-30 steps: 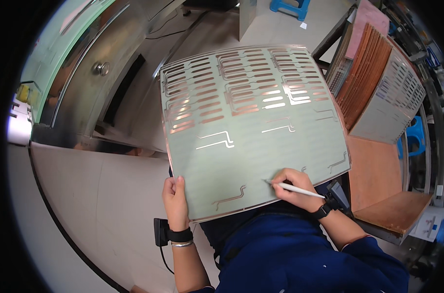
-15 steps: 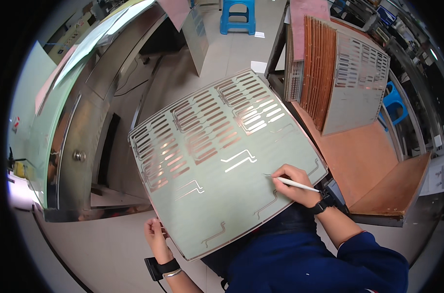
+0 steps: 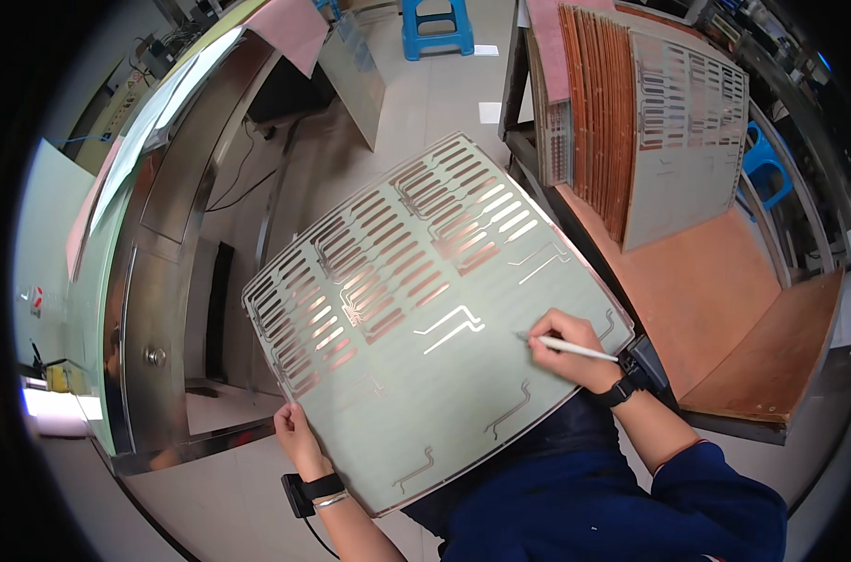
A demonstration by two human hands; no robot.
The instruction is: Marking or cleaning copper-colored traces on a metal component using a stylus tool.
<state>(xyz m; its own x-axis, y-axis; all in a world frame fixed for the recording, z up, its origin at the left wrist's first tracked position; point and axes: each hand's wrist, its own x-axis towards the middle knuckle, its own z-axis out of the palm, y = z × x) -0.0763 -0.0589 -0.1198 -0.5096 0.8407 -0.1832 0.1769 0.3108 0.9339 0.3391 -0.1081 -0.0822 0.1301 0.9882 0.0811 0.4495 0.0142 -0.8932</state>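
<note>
As it slants over my lap [image 3: 556, 459], the panel [image 3: 416, 403] shows me a pale green face, with thin bent copper lines on its nearer half and rows of copper bars beyond, some glinting. My left hand [image 3: 299, 438] has its fingers bent against the left edge; whether they grip I can't tell. My right hand [image 3: 580, 348], curled nearly closed, pinches a white pen [image 3: 583, 350], tip over bare green. Farther off stand a reddish-brown stack of boards [image 3: 599, 131] and a blue stool [image 3: 465, 43].

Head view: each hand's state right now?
Left hand: curled at the panel's left edge; can't tell whether it grips.
Right hand: closed, holding the pen.
</note>
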